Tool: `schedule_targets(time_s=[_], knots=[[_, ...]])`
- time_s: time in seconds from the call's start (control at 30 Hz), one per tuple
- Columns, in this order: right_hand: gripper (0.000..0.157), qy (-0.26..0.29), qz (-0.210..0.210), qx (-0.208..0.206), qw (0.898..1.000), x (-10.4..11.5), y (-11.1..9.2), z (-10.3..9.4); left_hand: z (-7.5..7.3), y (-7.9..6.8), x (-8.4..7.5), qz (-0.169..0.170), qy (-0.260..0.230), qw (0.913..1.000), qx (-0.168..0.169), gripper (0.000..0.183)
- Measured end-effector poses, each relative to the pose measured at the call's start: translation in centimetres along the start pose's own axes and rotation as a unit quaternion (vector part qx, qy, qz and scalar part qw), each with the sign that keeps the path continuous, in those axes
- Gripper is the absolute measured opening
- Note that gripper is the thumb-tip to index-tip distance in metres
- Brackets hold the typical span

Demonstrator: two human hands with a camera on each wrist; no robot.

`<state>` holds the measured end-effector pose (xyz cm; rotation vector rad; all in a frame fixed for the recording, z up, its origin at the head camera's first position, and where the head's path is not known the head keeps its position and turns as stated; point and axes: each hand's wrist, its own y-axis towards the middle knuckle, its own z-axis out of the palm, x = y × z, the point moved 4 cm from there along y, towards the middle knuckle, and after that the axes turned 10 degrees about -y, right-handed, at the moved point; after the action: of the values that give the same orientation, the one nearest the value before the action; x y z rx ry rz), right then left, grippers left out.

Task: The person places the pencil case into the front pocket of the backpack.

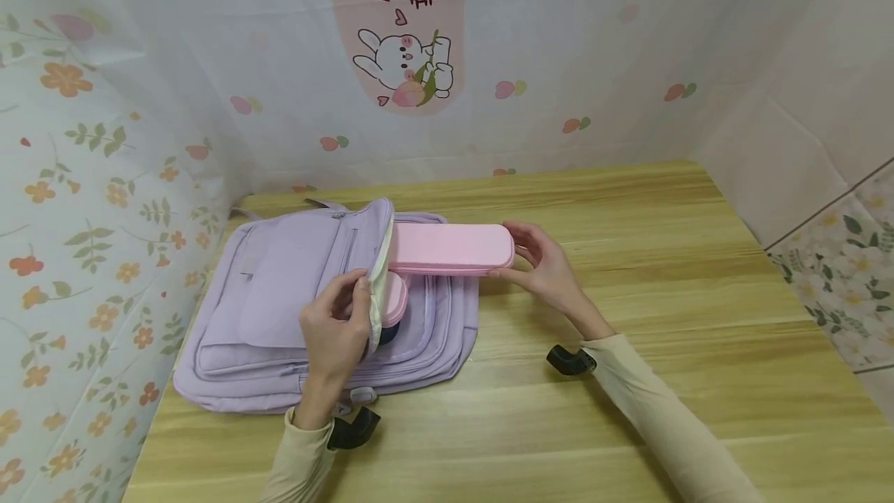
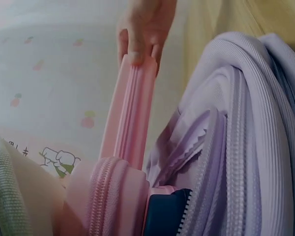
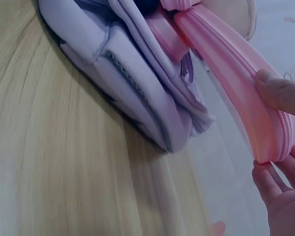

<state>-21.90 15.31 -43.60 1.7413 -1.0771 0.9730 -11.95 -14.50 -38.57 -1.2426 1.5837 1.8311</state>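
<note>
A lilac backpack (image 1: 293,278) lies flat on the table, its front pocket unzipped. My left hand (image 1: 338,324) pinches the edge of the pocket's flap (image 1: 380,254) and holds it up. In my right hand (image 1: 548,266) is the far end of a long pink zippered case (image 1: 450,245), gripped between thumb and fingers; its other end lies inside the pocket opening. Below it in the opening sit a smaller pink zippered case (image 1: 394,300) and a dark blue item (image 2: 167,214), both partly hidden by the flap and bag.
The wood-grain table (image 1: 628,254) spreads to the right of the backpack. A printed cloth (image 1: 559,37) with a rabbit picture hangs behind it, and a floral cloth (image 1: 91,254) hangs on the left. Black wrist mounts (image 1: 571,361) sit at both cuffs.
</note>
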Motion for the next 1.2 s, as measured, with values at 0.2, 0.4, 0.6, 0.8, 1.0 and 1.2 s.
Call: schedule_targets(time_s=[0.2,0.4,0.6,0.8,1.0,1.2], knots=[[0.074,0.016,-0.014,-0.006,1.0,0.5,0.4,1.0,-0.2,0.0,-0.2,-0.008,-0.026,0.9996,-0.006,0.013],[0.074,0.043,-0.008,-0.017,0.999,0.7,0.5,2.1,-0.3,-0.1,-0.2,-0.013,-0.025,0.9996,0.004,0.014],[0.074,0.046,0.0,-0.024,0.999,0.8,0.5,3.1,-0.2,-0.1,-0.2,-0.011,-0.016,0.9997,0.015,0.014],[0.071,-0.014,-0.002,-0.057,0.998,1.2,0.7,4.1,0.0,-0.1,-0.4,0.014,-0.007,0.9997,0.019,0.014],[0.067,-0.044,0.005,-0.065,0.997,3.6,0.5,4.9,-0.1,0.0,-0.4,0.027,-0.003,0.9993,0.025,0.014],[0.06,0.021,0.015,-0.004,1.0,1.7,0.4,5.7,0.0,0.1,-0.3,0.033,-0.008,0.9987,0.038,0.013]])
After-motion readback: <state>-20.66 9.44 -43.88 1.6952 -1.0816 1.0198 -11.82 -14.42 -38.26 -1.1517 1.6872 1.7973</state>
